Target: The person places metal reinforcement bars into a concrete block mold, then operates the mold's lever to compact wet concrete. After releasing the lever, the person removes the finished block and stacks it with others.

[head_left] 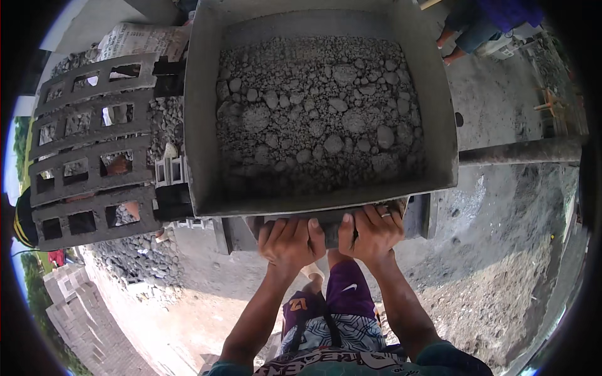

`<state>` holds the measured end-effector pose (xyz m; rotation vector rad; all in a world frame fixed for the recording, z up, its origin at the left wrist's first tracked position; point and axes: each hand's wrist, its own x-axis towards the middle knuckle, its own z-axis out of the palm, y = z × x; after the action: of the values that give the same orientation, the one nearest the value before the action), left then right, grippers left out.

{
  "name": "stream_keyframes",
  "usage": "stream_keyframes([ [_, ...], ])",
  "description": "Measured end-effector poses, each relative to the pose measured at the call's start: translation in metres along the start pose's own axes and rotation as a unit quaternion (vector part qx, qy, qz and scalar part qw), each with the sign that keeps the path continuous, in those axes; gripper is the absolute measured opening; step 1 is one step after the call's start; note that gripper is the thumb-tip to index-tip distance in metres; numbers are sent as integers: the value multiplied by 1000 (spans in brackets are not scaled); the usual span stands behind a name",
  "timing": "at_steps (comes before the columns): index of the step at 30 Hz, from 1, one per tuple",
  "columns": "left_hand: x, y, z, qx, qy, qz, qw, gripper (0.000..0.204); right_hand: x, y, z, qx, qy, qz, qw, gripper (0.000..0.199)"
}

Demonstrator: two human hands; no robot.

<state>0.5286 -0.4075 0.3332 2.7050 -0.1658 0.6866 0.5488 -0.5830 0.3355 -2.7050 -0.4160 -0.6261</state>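
A large grey metal hopper (200, 125) fills the upper middle of the view. It holds a lumpy grey concrete mix (320, 113). Below its near wall a flat grey metal piece (326, 219) juts toward me. My left hand (290, 241) and my right hand (371, 232) both grip the edge of this piece, fingers curled over it, side by side. A ring shows on my right hand. My forearms rise from the lower edge of the picture.
Grey hollow concrete blocks (94, 144) stand in rows at the left, with gravel (141, 260) piled around them. A thick metal bar (520, 151) runs right from the hopper. Another person's legs (467, 34) stand at the top right. Loose grey mix (495, 301) lies at the lower right.
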Motion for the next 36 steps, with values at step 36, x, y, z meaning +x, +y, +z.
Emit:
stream_keyframes([
  [36, -80, 28, -68, -1, -94, -21, 995, 53, -81, -38, -57, 1, -106, 109, 988, 43],
])
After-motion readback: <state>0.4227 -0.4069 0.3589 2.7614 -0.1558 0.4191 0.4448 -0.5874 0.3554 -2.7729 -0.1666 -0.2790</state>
